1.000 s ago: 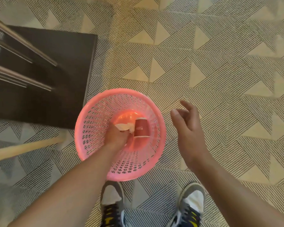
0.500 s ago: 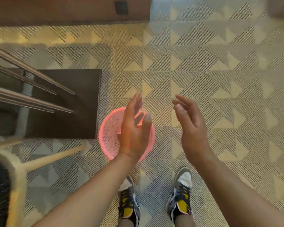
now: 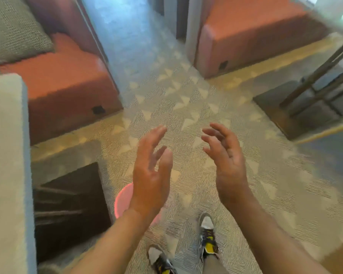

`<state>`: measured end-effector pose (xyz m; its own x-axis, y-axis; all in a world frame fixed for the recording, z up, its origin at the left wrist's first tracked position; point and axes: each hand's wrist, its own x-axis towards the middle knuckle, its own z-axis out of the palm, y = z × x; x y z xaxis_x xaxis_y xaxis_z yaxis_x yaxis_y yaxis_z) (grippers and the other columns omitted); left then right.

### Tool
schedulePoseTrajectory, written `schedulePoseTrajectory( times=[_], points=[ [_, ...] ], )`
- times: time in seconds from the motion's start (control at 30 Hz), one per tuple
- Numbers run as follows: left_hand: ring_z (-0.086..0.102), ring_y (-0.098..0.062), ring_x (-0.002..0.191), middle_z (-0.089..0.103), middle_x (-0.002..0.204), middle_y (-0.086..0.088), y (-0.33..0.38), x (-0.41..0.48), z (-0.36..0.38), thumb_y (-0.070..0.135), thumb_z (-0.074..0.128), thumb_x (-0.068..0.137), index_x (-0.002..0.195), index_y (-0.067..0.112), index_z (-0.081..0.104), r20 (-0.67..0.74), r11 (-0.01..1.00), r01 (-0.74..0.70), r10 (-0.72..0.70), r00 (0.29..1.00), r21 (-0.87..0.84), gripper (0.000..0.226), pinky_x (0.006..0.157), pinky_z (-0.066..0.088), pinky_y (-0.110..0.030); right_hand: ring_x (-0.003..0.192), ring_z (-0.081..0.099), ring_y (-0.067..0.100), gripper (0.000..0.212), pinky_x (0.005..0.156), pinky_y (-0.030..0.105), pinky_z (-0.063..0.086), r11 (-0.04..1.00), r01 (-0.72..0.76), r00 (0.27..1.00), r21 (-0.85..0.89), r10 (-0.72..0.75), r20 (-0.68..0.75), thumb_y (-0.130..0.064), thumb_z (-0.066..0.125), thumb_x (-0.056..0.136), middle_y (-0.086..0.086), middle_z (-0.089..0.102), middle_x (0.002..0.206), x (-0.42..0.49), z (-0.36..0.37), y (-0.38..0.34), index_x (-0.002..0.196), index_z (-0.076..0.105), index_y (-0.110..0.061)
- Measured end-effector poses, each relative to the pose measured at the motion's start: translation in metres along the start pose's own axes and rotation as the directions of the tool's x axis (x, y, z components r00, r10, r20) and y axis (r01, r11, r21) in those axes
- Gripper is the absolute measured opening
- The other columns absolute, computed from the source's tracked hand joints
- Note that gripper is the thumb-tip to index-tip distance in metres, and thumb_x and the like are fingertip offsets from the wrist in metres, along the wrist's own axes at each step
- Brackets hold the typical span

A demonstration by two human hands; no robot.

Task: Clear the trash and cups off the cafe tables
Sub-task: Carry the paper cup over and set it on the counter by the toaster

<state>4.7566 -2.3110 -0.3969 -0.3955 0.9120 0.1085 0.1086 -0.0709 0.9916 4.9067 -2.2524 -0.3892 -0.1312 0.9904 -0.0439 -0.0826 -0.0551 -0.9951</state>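
The left hand (image 3: 151,175) is hanging in the air at the centre of the frame, holding nothing, its fingers reaching straight up and slightly spread, palm turning toward the other hand. The right hand (image 3: 224,165) is floating just to the right of it, apart from it, also holding nothing, its fingers fanning out and loosely curving. Directly below the left wrist, the pink basket (image 3: 123,200) is sitting on the floor; the wrist is covering most of it, so only its left rim is showing and its contents cannot be told. Two grey and yellow shoes (image 3: 207,234) are standing on the patterned carpet (image 3: 186,107) at the bottom centre. Left of the basket, a dark table base (image 3: 71,204) is lying flat on the carpet, and a pale upholstered panel (image 3: 6,175) is filling the left edge. An orange sofa (image 3: 67,82) carrying a grey cushion (image 3: 12,26) is occupying the upper left, a second orange seat (image 3: 255,30) is sitting in the upper right, and another table base with dark legs (image 3: 325,76) is showing at the right edge. The whole view is blurring.
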Motion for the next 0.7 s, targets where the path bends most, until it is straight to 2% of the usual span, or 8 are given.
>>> schedulePoseTrajectory(
  times=[0.13, 0.27, 0.37, 0.47, 0.6, 0.7],
  points=[
    [0.054, -0.011, 0.141, 0.059, 0.146, 0.010, 0.083, -0.009, 0.028, 0.041, 0.051, 0.098, 0.142, 0.029, 0.057, 0.117, 1.000, -0.017, 0.019, 0.993, -0.015, 0.046, 0.113, 0.051, -0.046, 0.125, 0.065, 0.013, 0.032, 0.099, 0.030, 0.054, 0.998, 0.055, 0.991, -0.025, -0.057, -0.119, -0.058, 0.062, 0.091, -0.012, 0.070, 0.129, -0.033, -0.040, -0.079, 0.123, 0.066, -0.053],
    [0.054, -0.006, 0.140, 0.060, 0.146, 0.012, 0.140, -0.026, 0.055, 0.046, 0.051, 0.097, 0.145, 0.025, 0.058, 0.234, 0.999, -0.029, 0.032, 0.972, -0.014, 0.053, 0.111, 0.053, -0.041, 0.121, 0.067, 0.016, 0.031, 0.108, 0.042, 0.053, 0.996, 0.084, 0.956, -0.005, -0.082, -0.282, -0.058, 0.064, 0.088, -0.007, 0.072, 0.125, -0.062, -0.080, -0.135, 0.118, 0.070, -0.051],
    [0.053, -0.004, 0.140, 0.059, 0.147, 0.012, 0.173, -0.042, 0.077, 0.049, 0.051, 0.096, 0.146, 0.025, 0.057, 0.296, 0.999, -0.027, 0.032, 0.955, -0.022, 0.055, 0.113, 0.052, -0.041, 0.124, 0.065, 0.018, 0.033, 0.112, 0.048, 0.050, 0.996, 0.085, 0.934, 0.017, -0.074, -0.350, -0.055, 0.065, 0.088, -0.002, 0.072, 0.127, -0.082, -0.113, -0.169, 0.119, 0.071, -0.046],
    [0.052, -0.002, 0.141, 0.058, 0.148, 0.014, 0.200, -0.048, 0.104, 0.049, 0.050, 0.096, 0.148, 0.024, 0.056, 0.340, 0.998, -0.050, 0.056, 0.939, -0.026, 0.058, 0.116, 0.049, -0.042, 0.124, 0.066, 0.016, 0.039, 0.110, 0.047, 0.050, 0.995, 0.100, 0.912, 0.004, -0.090, -0.400, -0.056, 0.063, 0.089, -0.006, 0.072, 0.126, -0.096, -0.146, -0.197, 0.124, 0.070, -0.042],
    [0.053, -0.002, 0.139, 0.059, 0.148, 0.013, 0.230, -0.053, 0.153, 0.049, 0.050, 0.096, 0.148, 0.024, 0.056, 0.369, 0.995, -0.093, 0.102, 0.924, -0.042, 0.058, 0.116, 0.049, -0.046, 0.115, 0.067, 0.011, 0.048, 0.102, 0.037, 0.054, 0.992, 0.129, 0.893, -0.005, -0.118, -0.434, -0.057, 0.063, 0.086, -0.006, 0.072, 0.121, -0.106, -0.192, -0.222, 0.128, 0.068, -0.034],
    [0.055, -0.003, 0.137, 0.061, 0.146, 0.010, 0.248, -0.057, 0.196, 0.049, 0.050, 0.096, 0.147, 0.022, 0.057, 0.375, 0.991, -0.119, 0.135, 0.917, -0.066, 0.058, 0.114, 0.049, -0.050, 0.116, 0.068, 0.011, 0.045, 0.105, 0.042, 0.054, 0.990, 0.139, 0.883, -0.023, -0.134, -0.450, -0.058, 0.062, 0.087, 0.001, 0.072, 0.120, -0.109, -0.232, -0.238, 0.126, 0.068, -0.038]
  ],
)
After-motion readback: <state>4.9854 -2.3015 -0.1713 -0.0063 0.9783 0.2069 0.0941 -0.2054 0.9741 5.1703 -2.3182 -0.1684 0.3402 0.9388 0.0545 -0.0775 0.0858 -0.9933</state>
